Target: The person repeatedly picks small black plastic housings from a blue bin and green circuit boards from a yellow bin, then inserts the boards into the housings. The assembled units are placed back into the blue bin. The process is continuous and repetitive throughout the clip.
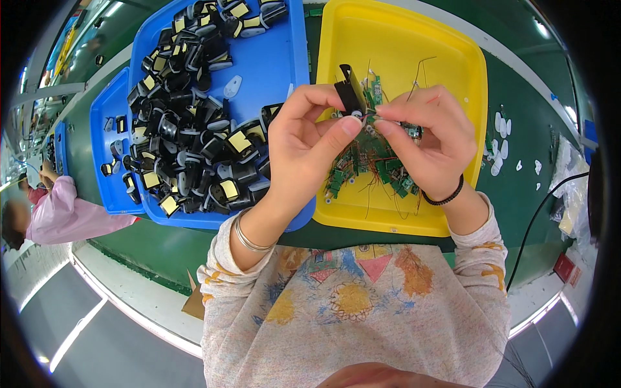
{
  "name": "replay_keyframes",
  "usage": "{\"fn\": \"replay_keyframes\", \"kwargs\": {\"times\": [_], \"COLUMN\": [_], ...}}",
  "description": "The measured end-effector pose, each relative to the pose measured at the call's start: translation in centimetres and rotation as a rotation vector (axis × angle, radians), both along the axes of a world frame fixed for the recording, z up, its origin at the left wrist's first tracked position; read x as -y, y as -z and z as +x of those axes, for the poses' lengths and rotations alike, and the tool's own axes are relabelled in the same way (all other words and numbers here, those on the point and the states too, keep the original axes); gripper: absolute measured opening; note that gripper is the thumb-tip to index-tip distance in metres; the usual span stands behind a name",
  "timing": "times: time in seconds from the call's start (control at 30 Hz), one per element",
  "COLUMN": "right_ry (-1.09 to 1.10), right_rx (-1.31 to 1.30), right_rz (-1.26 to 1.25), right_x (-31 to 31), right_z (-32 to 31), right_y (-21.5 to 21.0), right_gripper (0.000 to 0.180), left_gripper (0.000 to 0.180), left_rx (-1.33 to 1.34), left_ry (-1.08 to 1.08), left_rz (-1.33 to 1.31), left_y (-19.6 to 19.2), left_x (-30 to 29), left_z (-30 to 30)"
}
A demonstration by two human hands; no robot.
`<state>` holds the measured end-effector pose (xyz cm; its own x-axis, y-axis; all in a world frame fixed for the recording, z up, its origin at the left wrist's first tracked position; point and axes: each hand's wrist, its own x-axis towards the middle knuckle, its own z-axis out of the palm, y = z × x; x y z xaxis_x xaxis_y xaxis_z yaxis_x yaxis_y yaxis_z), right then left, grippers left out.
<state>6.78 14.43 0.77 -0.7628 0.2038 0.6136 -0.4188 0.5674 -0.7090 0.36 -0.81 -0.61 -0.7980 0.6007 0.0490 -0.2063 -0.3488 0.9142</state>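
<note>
Green table (527,207), yellow tray (401,39) of circuit boards (391,171) on it, left hand (301,132) above tray, grip holding black housing (348,95), right hand's (436,132) grip pinching thin wire (370,115) beside it.

no words, numbers or signs could be read on the circuit boards (389,169), the yellow tray (420,45) or elsewhere.

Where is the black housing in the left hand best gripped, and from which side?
The black housing is probably best gripped by its lower end, from the left: its long body juts out beyond the left hand's fingertips, and the right hand sits close on its right, a side better left free.
</note>
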Motion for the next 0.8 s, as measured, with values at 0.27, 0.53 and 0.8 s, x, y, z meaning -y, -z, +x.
{"fn": "replay_keyframes", "kwargs": {"times": [0.27, 0.53, 0.8], "right_ry": [-0.008, -0.064, -0.077], "right_rx": [-0.026, -0.07, 0.073], "right_rz": [0.073, 0.065, -0.116], "right_x": [0.1, 0.3, 0.0], "right_z": [0.3, 0.6, 0.5], "right_y": [-0.3, 0.0, -1.0], "right_gripper": [0.022, 0.023, 0.02], "left_gripper": [0.017, 0.016, 0.018], "left_rx": [-0.167, -0.355, -0.219], "left_ry": [-0.022, 0.018, 0.091], "left_rz": [0.008, -0.026, 0.084], "left_y": [0.0, 0.0, -0.4], "left_x": [-0.4, 0.1, 0.0], "left_z": [0.1, 0.6, 0.3]}}
